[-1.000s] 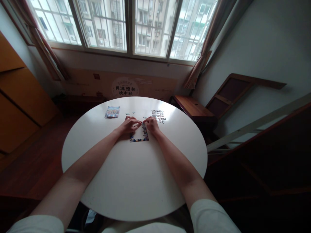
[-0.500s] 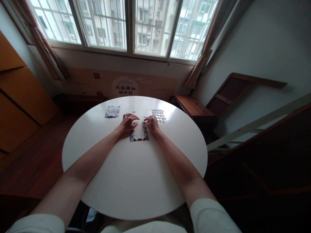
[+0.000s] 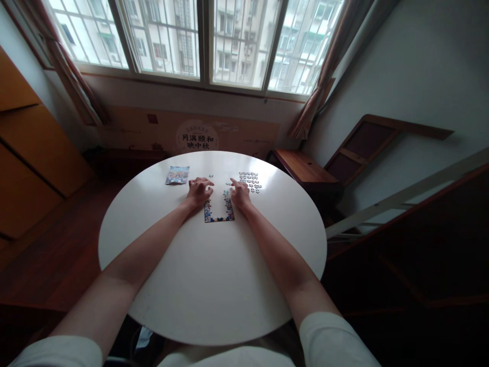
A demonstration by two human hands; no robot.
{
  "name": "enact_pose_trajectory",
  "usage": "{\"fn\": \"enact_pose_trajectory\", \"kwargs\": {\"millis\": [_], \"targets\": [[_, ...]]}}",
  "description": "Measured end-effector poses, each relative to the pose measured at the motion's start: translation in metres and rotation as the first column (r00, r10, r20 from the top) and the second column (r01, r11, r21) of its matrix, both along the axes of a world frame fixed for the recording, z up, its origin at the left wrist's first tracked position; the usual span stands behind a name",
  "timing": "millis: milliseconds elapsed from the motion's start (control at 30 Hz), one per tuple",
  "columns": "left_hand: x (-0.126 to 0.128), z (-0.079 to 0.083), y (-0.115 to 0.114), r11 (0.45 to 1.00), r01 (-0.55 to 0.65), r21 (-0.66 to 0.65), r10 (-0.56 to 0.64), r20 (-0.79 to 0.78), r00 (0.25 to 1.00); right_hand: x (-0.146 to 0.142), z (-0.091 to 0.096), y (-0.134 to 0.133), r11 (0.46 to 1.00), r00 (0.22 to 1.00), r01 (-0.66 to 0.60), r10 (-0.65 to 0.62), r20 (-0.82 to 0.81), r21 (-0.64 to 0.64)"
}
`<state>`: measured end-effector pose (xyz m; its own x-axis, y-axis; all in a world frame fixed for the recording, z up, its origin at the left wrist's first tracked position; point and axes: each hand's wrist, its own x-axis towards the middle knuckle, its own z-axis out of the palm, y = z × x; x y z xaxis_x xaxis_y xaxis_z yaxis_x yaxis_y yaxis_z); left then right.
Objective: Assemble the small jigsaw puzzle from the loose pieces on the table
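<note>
A partly joined jigsaw puzzle lies on the white round table, its dark, colourful pieces forming a U-shaped border around bare tabletop. At the top of its left side is my left hand, fingers apart and bent, with nothing visible in them. My right hand rests by the top of the right side, index finger stretched forward, the other fingers partly hidden. Just beyond that finger lies a loose puzzle piece. Another loose piece sits farther back, between the hands.
Loose puzzle pieces lie in rows right of my right hand. A colourful printed packet or picture sheet is at the table's back left. Beyond the round table stand a wooden bench and a barred window.
My left hand has drawn back slightly to the left. The right hand's index finger has straightened forward, and the hand has shifted a little right. The puzzle border looks unchanged.
</note>
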<state>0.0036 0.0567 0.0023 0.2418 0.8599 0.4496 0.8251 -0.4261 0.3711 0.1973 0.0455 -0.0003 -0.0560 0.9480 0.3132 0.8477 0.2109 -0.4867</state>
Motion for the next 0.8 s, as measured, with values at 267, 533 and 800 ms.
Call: {"fn": "enact_pose_trajectory", "kwargs": {"millis": [267,533,800], "targets": [[0.000,-0.001,0.000,1.000,0.002,0.001,-0.002,0.009,1.000,0.000,-0.004,0.002,0.998,0.994,-0.059,0.062,0.085,-0.031],[-0.006,-0.005,0.014,0.983,-0.109,-0.147,0.142,0.240,0.960,-0.002,-0.003,0.000,0.991,0.984,-0.121,0.127,0.121,-0.059],[-0.013,-0.008,0.022,0.985,-0.017,-0.174,0.092,0.431,0.897,-0.005,0.002,-0.007,0.956,0.949,-0.282,0.290,0.122,-0.081]]}}
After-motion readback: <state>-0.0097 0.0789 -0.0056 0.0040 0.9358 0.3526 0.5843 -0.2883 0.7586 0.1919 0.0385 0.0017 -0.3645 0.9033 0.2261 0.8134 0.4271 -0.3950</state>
